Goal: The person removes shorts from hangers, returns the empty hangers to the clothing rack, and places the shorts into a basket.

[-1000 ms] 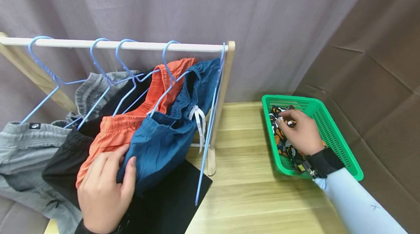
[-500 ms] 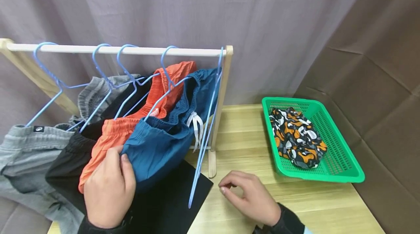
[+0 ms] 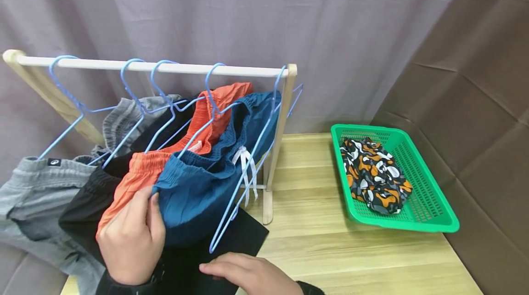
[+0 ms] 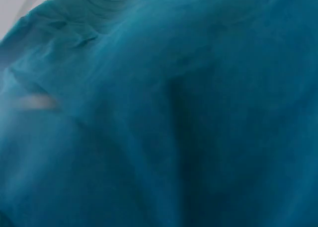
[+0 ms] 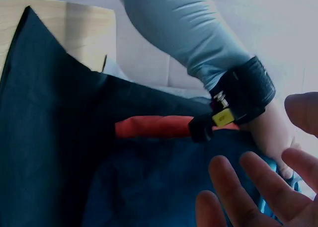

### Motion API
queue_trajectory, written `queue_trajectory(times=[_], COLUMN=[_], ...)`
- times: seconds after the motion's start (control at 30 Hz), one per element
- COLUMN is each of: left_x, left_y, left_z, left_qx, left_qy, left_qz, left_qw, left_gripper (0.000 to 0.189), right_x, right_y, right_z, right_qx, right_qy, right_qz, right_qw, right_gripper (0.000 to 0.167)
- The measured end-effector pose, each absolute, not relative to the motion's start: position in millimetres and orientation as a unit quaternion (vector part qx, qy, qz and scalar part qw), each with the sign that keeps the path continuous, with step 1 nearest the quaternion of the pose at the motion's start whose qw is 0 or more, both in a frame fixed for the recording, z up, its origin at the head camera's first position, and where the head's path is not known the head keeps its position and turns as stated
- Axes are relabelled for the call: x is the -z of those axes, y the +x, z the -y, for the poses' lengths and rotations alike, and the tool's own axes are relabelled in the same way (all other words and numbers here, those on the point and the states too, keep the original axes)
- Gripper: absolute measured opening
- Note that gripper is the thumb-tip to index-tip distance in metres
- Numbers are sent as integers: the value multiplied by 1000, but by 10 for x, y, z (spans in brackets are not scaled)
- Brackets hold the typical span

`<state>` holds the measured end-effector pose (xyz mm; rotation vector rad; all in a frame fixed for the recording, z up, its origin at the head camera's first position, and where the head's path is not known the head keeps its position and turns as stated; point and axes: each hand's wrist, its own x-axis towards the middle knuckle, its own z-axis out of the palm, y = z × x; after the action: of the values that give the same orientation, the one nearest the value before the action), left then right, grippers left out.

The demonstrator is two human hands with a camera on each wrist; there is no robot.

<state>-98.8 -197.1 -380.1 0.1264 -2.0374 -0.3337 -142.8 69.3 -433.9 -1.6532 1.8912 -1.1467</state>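
Blue shorts with a white drawstring hang on a light-blue hanger. My left hand pinches their near edge between thumb and fingers, and its knuckles lie against orange shorts. A bare blue hanger is at the rail's right end, tilted with one end toward me. My right hand is just below that end, holding nothing; in the right wrist view its fingers are spread. Blue cloth fills the left wrist view.
Black shorts and grey jeans hang further left on the white rail. A green basket holds a camouflage-patterned cloth. The rack's wooden post stands on the wooden table.
My right hand has left the basket and moved leftward to the bare hanger's lower end. That hanger has swung, its near end shifting left. My left hand stays at the blue shorts' edge.
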Motion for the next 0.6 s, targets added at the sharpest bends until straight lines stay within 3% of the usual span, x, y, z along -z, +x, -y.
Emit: queue_trajectory(times=[0.2,0.3,0.43,0.5,0.6], left_x=[3767,3760,3747,3744,3746], left_y=[-980,-988,-991,-987,-974], left_z=[1959,1951,1948,1949,1954], left_qx=[138,143,143,143,141], left_qy=[50,52,58,60,61], left_qz=[839,837,836,836,837], left_qw=[523,526,527,526,525], left_gripper=[31,31,33,33,33], right_x=[4301,4345,4542,4687,4878], right_y=[-1388,-1435,-1768,-2005,-2271], right_z=[-652,-675,-783,-863,-983], right_qx=[431,461,461,410,300], right_qy=[-578,-542,-424,-359,-319], right_qz=[-671,-691,-780,-838,-898], right_qw=[172,129,7,-40,-36], right_gripper=[63,38,5,7,10])
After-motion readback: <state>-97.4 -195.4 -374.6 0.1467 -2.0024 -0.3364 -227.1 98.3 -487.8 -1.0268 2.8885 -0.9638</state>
